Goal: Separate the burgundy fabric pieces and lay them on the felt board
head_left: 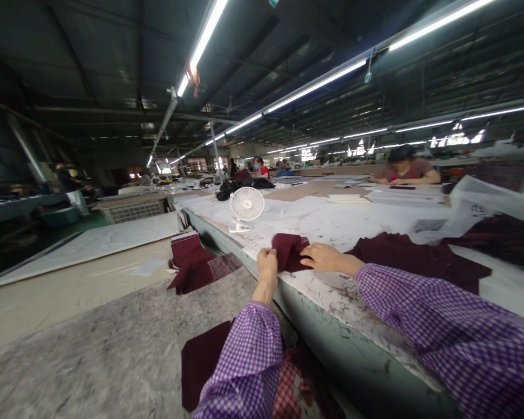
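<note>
Two hands [267, 265] on cloth [290, 251], bag [491, 201] apart

Maroon cloth [289, 250]: one small piece, dark wine red, matte, plain on the visible side.
Cloth pose: bent up and over, rounded fold on top, rising just beyond the left hand [268, 265].
Cloth left edge: pinched in left-hand fingers.
Cloth right side: creased, touching the fingertips of the right hand [327, 257].
Cloth location: between both hands.
Cloth underside: hidden.
</note>
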A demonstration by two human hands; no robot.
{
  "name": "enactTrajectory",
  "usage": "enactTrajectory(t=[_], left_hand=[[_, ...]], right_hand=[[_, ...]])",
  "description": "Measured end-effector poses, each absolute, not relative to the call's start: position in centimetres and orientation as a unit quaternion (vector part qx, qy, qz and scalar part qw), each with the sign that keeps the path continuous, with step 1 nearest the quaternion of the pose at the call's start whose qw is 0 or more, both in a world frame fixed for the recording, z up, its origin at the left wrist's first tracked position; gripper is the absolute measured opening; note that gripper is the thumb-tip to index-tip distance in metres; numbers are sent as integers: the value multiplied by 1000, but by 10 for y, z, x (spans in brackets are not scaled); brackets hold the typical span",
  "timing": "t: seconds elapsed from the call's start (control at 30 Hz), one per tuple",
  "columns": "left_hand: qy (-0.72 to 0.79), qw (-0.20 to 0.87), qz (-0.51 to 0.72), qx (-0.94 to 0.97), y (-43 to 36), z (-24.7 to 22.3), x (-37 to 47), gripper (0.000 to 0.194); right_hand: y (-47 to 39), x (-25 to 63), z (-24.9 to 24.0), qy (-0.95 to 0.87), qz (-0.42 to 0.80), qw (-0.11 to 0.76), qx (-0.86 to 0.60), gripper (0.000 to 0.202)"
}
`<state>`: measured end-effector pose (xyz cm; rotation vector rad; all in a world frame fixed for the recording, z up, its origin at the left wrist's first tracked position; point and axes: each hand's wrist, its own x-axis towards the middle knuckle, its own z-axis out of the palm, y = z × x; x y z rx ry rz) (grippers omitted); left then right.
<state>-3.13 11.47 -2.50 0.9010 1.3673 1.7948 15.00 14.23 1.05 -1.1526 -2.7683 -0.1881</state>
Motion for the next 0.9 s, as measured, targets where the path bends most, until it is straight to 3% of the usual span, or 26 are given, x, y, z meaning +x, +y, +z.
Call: enactTrajectory(t=[0.27, 0.47, 0.6, 0.77, 0.9], left_hand=[[456, 296, 831, 116, 56, -9, -136, 10], [440, 225, 850, 184, 25, -11, -110, 15], [445, 277, 781, 339, 25, -20, -44, 13], [438, 299, 573, 625, 2, -29, 26, 4], [410, 234, 470, 746, -24, -21, 38, 11]], right_hand=[[144, 151, 3, -913, -53, 72, -398, 33], [143, 152, 14, -902, -27, 99, -419, 36], [137, 156, 23, -873, 155, 154, -436, 39], [113, 181, 33, -709, 461, 141, -514, 82], [92, 209, 33, -738, 453, 133, -482, 78]])
